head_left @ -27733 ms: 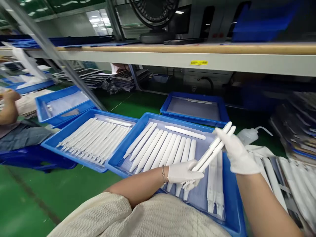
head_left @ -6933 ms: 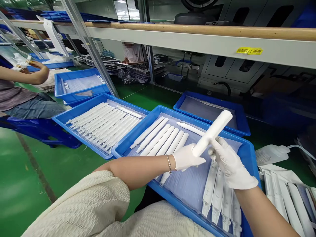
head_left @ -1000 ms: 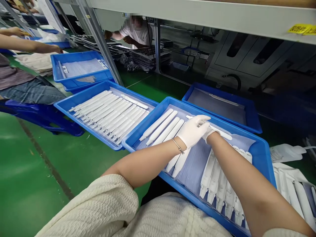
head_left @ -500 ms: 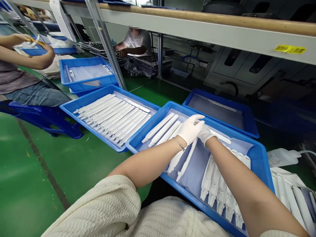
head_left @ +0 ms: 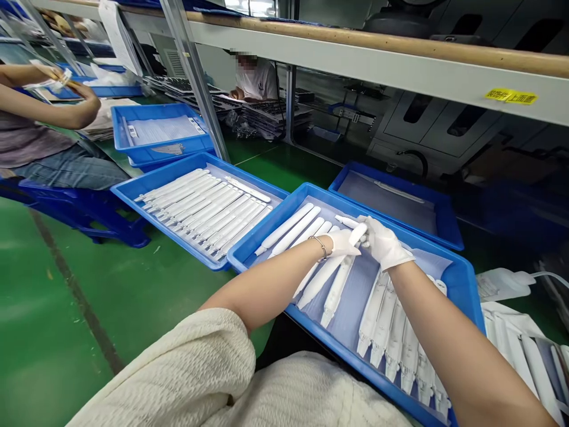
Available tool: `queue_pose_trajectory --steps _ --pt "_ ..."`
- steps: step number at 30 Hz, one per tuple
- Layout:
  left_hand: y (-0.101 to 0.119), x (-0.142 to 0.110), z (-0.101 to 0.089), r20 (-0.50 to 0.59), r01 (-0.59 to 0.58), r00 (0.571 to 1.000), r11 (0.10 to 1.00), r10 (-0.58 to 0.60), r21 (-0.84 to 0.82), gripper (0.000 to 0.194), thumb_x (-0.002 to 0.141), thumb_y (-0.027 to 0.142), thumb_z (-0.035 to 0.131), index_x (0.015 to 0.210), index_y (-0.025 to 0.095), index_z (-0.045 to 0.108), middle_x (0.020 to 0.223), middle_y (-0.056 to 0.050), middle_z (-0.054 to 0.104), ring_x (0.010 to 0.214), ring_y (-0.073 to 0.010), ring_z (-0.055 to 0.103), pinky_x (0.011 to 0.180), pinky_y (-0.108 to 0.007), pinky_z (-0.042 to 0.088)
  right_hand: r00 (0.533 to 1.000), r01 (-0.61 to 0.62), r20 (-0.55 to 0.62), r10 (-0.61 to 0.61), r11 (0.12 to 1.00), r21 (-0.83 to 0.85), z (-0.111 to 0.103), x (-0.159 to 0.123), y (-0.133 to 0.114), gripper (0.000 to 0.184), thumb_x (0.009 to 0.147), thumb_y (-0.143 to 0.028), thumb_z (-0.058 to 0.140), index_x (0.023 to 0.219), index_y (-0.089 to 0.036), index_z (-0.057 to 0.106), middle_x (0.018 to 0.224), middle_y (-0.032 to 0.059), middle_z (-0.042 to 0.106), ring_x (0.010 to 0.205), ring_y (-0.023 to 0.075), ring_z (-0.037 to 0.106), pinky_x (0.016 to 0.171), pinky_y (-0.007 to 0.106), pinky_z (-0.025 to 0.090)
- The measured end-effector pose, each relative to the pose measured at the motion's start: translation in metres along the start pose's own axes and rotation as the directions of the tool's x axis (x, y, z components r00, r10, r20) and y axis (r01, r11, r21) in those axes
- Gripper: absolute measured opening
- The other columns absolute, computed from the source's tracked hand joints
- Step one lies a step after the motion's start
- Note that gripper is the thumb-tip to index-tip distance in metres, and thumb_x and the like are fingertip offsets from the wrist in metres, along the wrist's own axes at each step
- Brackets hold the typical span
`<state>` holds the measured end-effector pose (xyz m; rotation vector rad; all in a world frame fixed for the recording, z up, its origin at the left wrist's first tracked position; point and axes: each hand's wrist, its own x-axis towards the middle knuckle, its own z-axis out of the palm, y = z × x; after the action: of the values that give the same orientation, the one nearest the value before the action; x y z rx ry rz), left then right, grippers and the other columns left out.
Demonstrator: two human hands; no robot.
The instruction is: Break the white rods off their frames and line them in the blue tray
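My left hand (head_left: 343, 243), in a white glove, is closed around a long white plastic part whose rounded end (head_left: 357, 233) shows between both hands. My right hand (head_left: 386, 244), also gloved, has its fingers bent and pinched at that end; the fingertips are partly covered. Both hands hover over the near blue tray (head_left: 462, 308). Below my left hand, a slim white part (head_left: 336, 293) lies with its tapered tip toward me. Smooth white parts (head_left: 284, 228) lie in a row at the tray's left, and several ribbed ones (head_left: 377, 314) under my right forearm.
Left of this tray stands another blue tray (head_left: 128, 196) with a row of white parts. A blue tray (head_left: 453, 228) sits behind. A plastic bottle (head_left: 504, 284) is at the right. A metal post (head_left: 195, 77) and shelf beam (head_left: 355, 56) cross ahead; a seated co-worker (head_left: 40, 148) is at the left.
My right hand has shifted right and up, its fingers now showing. My left hand has moved slightly down, and a rounded white end has come into view between the hands.
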<state>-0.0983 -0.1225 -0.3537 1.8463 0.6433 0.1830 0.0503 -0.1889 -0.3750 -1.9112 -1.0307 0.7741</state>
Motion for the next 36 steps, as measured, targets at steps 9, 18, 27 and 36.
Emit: queue_pose_trajectory --steps 9,18,27,36 --pt "0.004 0.002 -0.027 -0.13 0.048 0.986 0.923 -0.105 -0.381 0.032 0.092 0.036 0.063 0.11 0.013 0.05 0.085 -0.008 0.068 0.066 -0.0151 0.067 0.06 -0.028 0.055 0.984 -0.145 0.034 0.177 0.891 -0.431 0.032 -0.032 0.011 0.046 0.07 -0.054 0.078 0.093 -0.017 0.063 0.08 0.0142 0.069 0.092 0.0344 0.068 0.079 0.041 0.051" --pt "0.005 -0.001 -0.025 -0.089 0.097 0.979 0.801 -0.184 -0.591 0.019 0.101 0.027 0.048 0.114 0.012 0.045 0.1 -0.013 0.067 0.068 -0.0148 0.069 0.069 -0.034 0.059 0.972 -0.189 0.097 0.214 0.957 -0.221 0.001 -0.043 0.017 0.023 0.087 -0.037 0.052 0.092 -0.017 0.062 0.082 0.0124 0.07 0.076 0.0259 0.068 0.068 0.038 0.055" --pt "0.001 -0.003 0.005 0.096 0.121 0.993 0.66 -0.074 -0.741 0.021 0.096 0.022 0.06 0.112 0.015 0.049 0.106 -0.01 0.067 0.083 -0.0165 0.07 0.084 -0.045 0.061 0.959 -0.249 0.245 0.143 0.838 0.486 -0.034 -0.078 0.006 0.025 0.074 -0.04 0.082 0.088 -0.021 0.075 0.082 0.0053 0.069 0.061 0.0122 0.055 0.044 0.019 0.048" --pt "-0.007 0.0 0.021 0.107 0.132 0.991 0.642 -0.078 -0.755 0.023 0.098 0.02 0.054 0.119 0.013 0.054 0.098 -0.01 0.068 0.085 -0.0173 0.069 0.089 -0.044 0.059 0.966 -0.238 0.223 0.131 0.787 0.569 -0.014 -0.076 0.012 0.031 0.069 -0.038 0.088 0.092 -0.022 0.076 0.085 0.0025 0.067 0.067 0.0107 0.057 0.046 0.014 0.049"
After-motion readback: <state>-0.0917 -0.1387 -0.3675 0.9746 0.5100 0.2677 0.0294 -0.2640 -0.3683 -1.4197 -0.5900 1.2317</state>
